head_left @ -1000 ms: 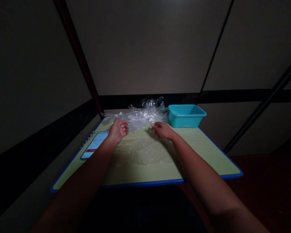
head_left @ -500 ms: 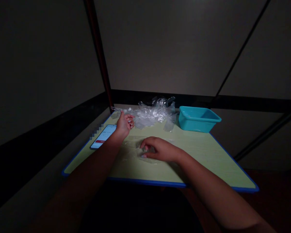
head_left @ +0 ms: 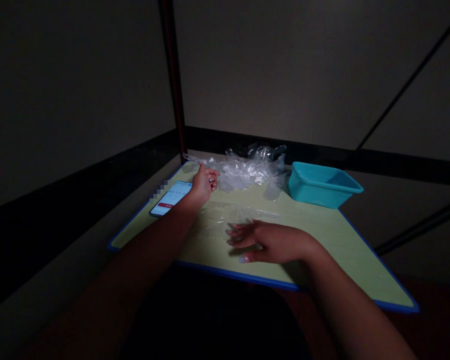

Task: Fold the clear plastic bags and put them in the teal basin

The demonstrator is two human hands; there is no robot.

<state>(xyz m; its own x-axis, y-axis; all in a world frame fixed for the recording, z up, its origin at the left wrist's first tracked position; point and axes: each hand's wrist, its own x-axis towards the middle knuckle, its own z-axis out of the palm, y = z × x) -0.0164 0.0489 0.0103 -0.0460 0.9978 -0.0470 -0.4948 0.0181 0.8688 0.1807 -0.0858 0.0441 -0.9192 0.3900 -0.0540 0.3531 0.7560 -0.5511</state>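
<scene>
My left hand point(head_left: 206, 182) rests at the near left edge of a crumpled pile of clear, thin plastic point(head_left: 243, 170). Its fingers are loosely curled, the thumb stands apart from them, and I see nothing held. Some pieces in the pile have finger-like ends, as on disposable gloves. My right hand point(head_left: 268, 241) is open, palm down, with its fingers spread towards the left. Just beyond its fingertips, a flat piece of clear plastic point(head_left: 213, 216) lies on the table; its outline is too faint to make out fully. Whether the fingertips touch it I cannot tell.
A turquoise plastic basin point(head_left: 322, 192) stands at the table's back right. The phone point(head_left: 168, 200) with a lit screen lies on the left, partly behind my left forearm. The pale yellow table point(head_left: 322, 240) has a blue edge, with walls behind and to the left.
My right hand has opened from a curled pose, fingers now spread, and drawn slightly towards me off the flat plastic. My left hand stays beside the pile. The camera has turned a little left.
</scene>
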